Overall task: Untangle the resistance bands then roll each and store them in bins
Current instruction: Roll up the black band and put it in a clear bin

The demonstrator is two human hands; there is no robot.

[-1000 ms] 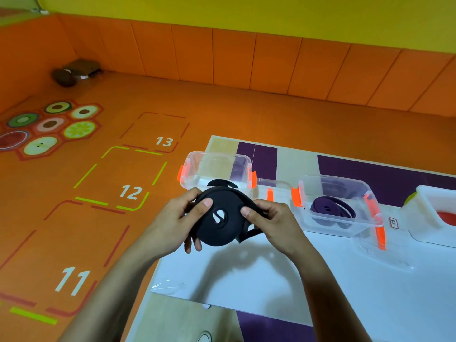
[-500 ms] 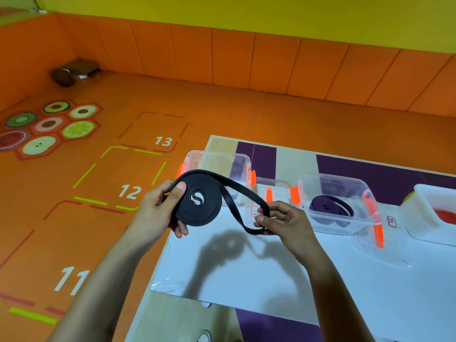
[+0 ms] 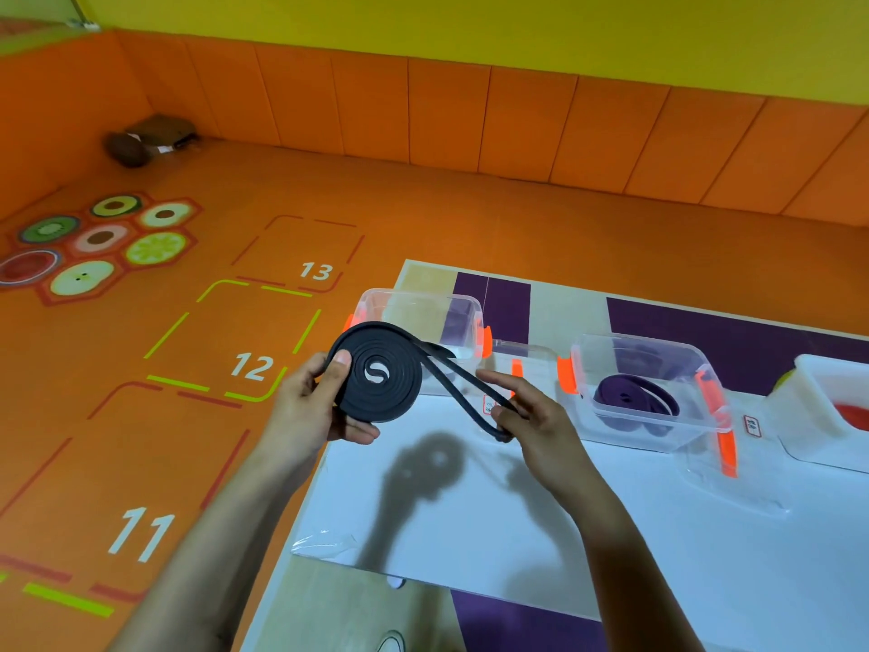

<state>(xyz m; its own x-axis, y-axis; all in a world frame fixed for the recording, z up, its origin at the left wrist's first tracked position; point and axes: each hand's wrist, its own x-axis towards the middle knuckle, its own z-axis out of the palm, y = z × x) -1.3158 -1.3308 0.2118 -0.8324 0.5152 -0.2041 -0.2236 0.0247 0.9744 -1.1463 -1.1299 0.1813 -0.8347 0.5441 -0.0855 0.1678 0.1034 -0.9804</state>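
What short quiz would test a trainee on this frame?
1. True or false: the black band is fully rolled.
2. The right hand pinches: A) the coil, B) the loose loop, C) a lid.
3. What lies in the bin right of the hands?
Key: 1 false, a loop trails from the coil; 2 B; 3 a purple band.
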